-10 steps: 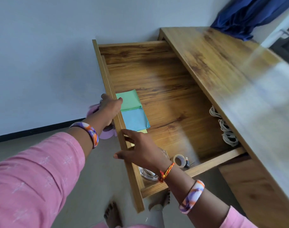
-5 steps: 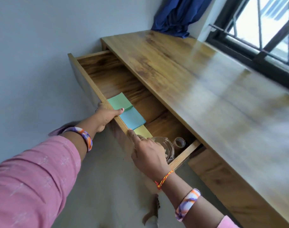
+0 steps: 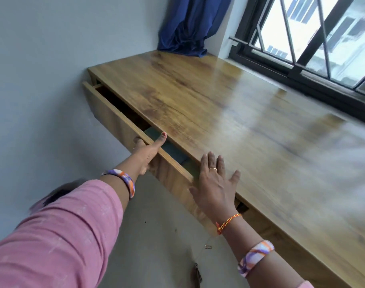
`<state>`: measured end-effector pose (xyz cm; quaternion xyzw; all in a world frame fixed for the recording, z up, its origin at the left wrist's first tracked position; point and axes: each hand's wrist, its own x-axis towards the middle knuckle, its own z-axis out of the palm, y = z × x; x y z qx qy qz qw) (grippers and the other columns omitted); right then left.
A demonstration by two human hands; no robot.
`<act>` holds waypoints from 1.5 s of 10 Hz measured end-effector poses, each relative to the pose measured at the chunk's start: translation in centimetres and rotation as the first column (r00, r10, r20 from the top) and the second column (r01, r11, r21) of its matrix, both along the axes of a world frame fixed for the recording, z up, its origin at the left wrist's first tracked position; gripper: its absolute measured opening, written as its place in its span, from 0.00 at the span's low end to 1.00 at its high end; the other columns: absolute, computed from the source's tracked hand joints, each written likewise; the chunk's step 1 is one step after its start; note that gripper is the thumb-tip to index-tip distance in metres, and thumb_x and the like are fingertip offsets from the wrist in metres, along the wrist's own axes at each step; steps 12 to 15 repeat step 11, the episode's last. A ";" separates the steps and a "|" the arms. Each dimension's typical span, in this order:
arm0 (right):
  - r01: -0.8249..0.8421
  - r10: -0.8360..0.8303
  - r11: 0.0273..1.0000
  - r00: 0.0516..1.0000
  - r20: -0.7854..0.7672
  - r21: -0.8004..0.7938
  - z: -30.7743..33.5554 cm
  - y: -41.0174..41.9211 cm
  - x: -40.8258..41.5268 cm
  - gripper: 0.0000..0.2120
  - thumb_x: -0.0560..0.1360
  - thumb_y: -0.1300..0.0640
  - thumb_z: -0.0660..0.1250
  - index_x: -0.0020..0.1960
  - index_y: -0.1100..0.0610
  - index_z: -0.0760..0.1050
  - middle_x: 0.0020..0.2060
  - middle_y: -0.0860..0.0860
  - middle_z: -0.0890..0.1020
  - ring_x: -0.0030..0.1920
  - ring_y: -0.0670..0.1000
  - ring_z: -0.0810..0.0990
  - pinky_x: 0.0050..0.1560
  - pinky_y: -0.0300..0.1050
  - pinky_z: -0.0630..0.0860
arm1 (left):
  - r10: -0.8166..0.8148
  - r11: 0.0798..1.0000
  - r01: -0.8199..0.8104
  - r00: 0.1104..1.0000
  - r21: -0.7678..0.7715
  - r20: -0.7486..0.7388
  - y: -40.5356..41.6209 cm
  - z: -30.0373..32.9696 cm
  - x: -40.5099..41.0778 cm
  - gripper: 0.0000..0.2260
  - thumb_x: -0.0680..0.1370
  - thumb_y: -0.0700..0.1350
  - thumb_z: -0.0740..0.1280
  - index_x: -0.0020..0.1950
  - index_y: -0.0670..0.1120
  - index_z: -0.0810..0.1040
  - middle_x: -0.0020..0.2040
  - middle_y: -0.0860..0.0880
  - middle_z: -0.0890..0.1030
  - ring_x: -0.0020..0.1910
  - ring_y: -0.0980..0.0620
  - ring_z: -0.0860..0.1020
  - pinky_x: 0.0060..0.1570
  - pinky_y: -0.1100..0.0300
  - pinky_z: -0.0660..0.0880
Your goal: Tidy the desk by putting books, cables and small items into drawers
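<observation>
The wooden drawer (image 3: 115, 119) under the desk top (image 3: 229, 113) stands only a narrow gap out. My left hand (image 3: 148, 151) grips the drawer's front panel, thumb over its top edge and fingers on its face. My right hand (image 3: 215, 183) lies flat with fingers spread, palm over the drawer's front edge and fingertips on the desk's rim. Through the gap I see only a dark sliver of the coloured paper (image 3: 173, 150); the rest of the drawer's contents are hidden.
A blue curtain (image 3: 189, 26) hangs at the desk's far end. A black-framed window with bars (image 3: 314, 38) runs along the right. A grey wall (image 3: 42, 80) is on the left and a grey floor (image 3: 156, 235) lies below the drawer.
The drawer has slid in from wide open to nearly shut. My left hand stayed on its front panel, and my right hand opened flat over the front edge and desk rim.
</observation>
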<state>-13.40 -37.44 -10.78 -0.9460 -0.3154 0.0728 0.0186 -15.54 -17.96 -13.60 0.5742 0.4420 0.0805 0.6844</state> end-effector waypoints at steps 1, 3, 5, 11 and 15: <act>-0.026 0.040 0.997 0.978 0.205 -0.069 -1.1 0.2 0.7 0.37 0.63 0.60 0.74 0.69 0.65 0.65 0.68 0.62 0.69 0.67 0.64 0.68 0.59 0.69 0.67 | -0.037 0.999 0.038 0.999 -0.022 0.013 0.0 -0.2 1.6 0.64 0.48 0.74 0.67 0.76 0.51 0.45 0.76 0.48 0.56 0.71 0.43 0.62 0.63 0.38 0.67; -0.050 0.092 0.992 0.905 0.416 -0.112 -2.0 1.4 1.9 0.19 0.60 0.69 0.63 0.50 0.65 0.79 0.50 0.65 0.82 0.48 0.66 0.82 0.43 0.61 0.78 | 0.018 0.988 -0.002 0.995 -0.153 0.103 -0.2 -2.2 3.4 0.40 0.67 0.61 0.71 0.73 0.47 0.59 0.66 0.45 0.70 0.60 0.43 0.71 0.37 0.53 0.76; -0.033 0.073 0.994 0.902 0.426 -0.100 -2.2 1.6 1.8 0.16 0.64 0.68 0.62 0.50 0.64 0.79 0.50 0.64 0.82 0.48 0.65 0.82 0.43 0.63 0.79 | -0.033 0.984 0.050 0.994 -0.171 0.101 -0.2 -2.9 3.4 0.40 0.69 0.62 0.68 0.75 0.54 0.53 0.67 0.47 0.68 0.59 0.46 0.69 0.38 0.54 0.74; 0.240 -0.181 0.781 0.971 -0.159 0.577 4.7 -4.1 5.0 0.10 0.70 0.46 0.65 0.44 0.51 0.79 0.40 0.47 0.84 0.43 0.48 0.82 0.41 0.43 0.76 | -0.498 0.023 0.141 0.860 0.990 -0.111 -11.8 6.5 1.8 0.12 0.70 0.47 0.57 0.43 0.49 0.81 0.39 0.54 0.82 0.34 0.54 0.81 0.27 0.65 0.75; 0.240 -0.181 0.781 0.971 -0.159 0.577 4.7 -4.1 5.0 0.10 0.70 0.46 0.65 0.44 0.51 0.79 0.40 0.47 0.84 0.43 0.48 0.82 0.41 0.43 0.76 | -0.498 0.023 0.141 0.860 0.990 -0.111 -11.8 6.5 1.8 0.12 0.70 0.47 0.57 0.43 0.49 0.81 0.39 0.54 0.82 0.34 0.54 0.81 0.27 0.65 0.75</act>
